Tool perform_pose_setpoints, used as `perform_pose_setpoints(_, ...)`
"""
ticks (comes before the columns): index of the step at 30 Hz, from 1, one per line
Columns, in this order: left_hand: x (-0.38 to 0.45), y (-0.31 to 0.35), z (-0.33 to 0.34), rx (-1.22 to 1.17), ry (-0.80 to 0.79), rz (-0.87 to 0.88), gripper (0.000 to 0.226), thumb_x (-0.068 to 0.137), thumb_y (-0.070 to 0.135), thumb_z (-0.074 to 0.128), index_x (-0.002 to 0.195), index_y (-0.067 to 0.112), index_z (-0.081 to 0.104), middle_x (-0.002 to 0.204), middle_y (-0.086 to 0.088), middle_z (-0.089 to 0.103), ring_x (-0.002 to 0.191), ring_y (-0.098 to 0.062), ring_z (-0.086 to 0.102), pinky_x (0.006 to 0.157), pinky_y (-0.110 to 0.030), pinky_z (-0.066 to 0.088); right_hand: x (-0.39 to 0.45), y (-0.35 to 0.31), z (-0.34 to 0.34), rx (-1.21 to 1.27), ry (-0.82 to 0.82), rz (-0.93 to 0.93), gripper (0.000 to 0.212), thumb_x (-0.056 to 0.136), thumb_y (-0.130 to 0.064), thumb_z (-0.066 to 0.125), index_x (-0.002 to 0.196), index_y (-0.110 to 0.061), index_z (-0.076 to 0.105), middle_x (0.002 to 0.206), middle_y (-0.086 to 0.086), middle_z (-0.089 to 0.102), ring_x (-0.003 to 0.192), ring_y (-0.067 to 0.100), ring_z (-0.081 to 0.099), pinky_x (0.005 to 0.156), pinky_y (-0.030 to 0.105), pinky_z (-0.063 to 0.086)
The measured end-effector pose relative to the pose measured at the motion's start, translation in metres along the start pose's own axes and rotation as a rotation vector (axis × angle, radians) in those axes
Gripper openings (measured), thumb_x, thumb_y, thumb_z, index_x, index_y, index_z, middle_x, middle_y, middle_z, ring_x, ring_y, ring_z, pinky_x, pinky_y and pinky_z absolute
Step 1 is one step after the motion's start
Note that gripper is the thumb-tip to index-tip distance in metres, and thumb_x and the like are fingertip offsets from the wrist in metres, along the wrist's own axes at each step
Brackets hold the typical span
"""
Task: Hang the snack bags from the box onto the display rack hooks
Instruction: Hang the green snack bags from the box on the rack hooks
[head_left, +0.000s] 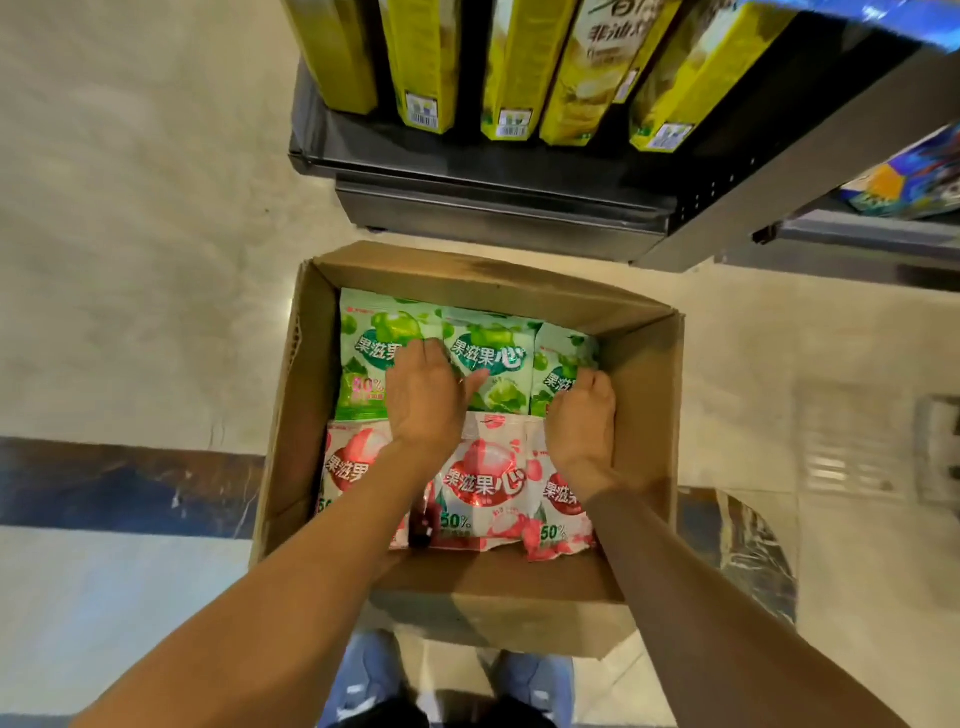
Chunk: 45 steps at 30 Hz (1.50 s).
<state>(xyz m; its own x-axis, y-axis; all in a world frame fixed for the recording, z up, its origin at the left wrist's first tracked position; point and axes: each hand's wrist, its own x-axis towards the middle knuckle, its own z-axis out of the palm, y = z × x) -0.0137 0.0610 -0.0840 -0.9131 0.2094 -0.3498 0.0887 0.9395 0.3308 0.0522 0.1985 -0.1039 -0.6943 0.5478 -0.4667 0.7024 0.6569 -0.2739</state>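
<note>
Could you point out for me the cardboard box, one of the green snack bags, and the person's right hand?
cardboard box (644, 395): head view, on its bare right inner wall.
green snack bag (493, 358): head view, on the printed front of the middle bag.
right hand (582, 415): head view, on the back of the hand.

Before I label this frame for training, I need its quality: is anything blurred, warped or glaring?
Head view: the green snack bags and cardboard box are fairly sharp; the wide lens bends the shelf and fans out the yellow cartons; the blue packs at the right edge are smeared; soft glare lies on the floor.
</note>
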Motion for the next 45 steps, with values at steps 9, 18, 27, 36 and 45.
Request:
perform_pose_setpoints(9,-0.005,0.000,-0.010,-0.167,0.096,-0.147,0.028,0.090,0.017,0.060,0.109,0.000,0.049,0.107,-0.016,0.055,0.101,-0.030,0.049,0.083,-0.036,0.036,-0.008,-0.022,-0.013,0.211,-0.071,0.145,0.034,0.093,-0.014,0.048,0.128,-0.019,0.048,0.142,0.020,0.026,0.108,0.039,0.051,0.096,0.044,0.041)
perform_pose_setpoints(18,0.003,0.006,-0.028,-0.579,-0.009,-0.333,0.057,0.077,0.033,0.074,0.112,-0.003,0.049,0.086,-0.006,0.050,0.082,-0.028,0.056,0.072,-0.037,0.044,0.004,-0.021,-0.027,0.336,-0.041,0.329,0.075,0.074,-0.035,0.077,0.130,-0.002,0.039,0.133,0.017,0.046,0.125,0.035,0.042,0.102,0.045,0.036)
perform_pose_setpoints(27,0.008,0.013,-0.041,-0.948,-0.197,-0.459,0.027,0.091,0.021,0.060,0.111,0.014,0.044,0.088,0.002,0.043,0.090,-0.022,0.045,0.076,-0.030,0.037,-0.004,-0.012,-0.054,0.848,-0.249,0.194,0.051,0.073,-0.017,0.080,0.118,-0.011,0.059,0.112,0.003,0.067,0.106,0.019,0.062,0.093,0.039,0.051)
perform_pose_setpoints(36,-0.007,0.008,-0.116,-1.155,-0.330,-0.445,0.048,0.086,0.021,0.066,0.130,0.010,0.049,0.122,-0.009,0.062,0.109,-0.029,0.061,0.093,-0.049,0.049,-0.030,-0.031,-0.118,1.113,-0.357,0.156,0.034,0.074,-0.021,0.077,0.106,-0.020,0.065,0.108,0.005,0.070,0.099,0.021,0.067,0.091,0.044,0.052)
perform_pose_setpoints(45,-0.058,0.047,-0.247,-1.301,-0.333,-0.369,0.034,0.093,0.032,0.055,0.121,0.013,0.059,0.115,-0.014,0.067,0.105,-0.031,0.064,0.093,-0.053,0.049,-0.098,-0.076,-0.245,1.229,-0.362,0.132,0.041,0.082,-0.024,0.068,0.118,-0.007,0.061,0.113,0.013,0.068,0.100,0.025,0.067,0.091,0.045,0.052)
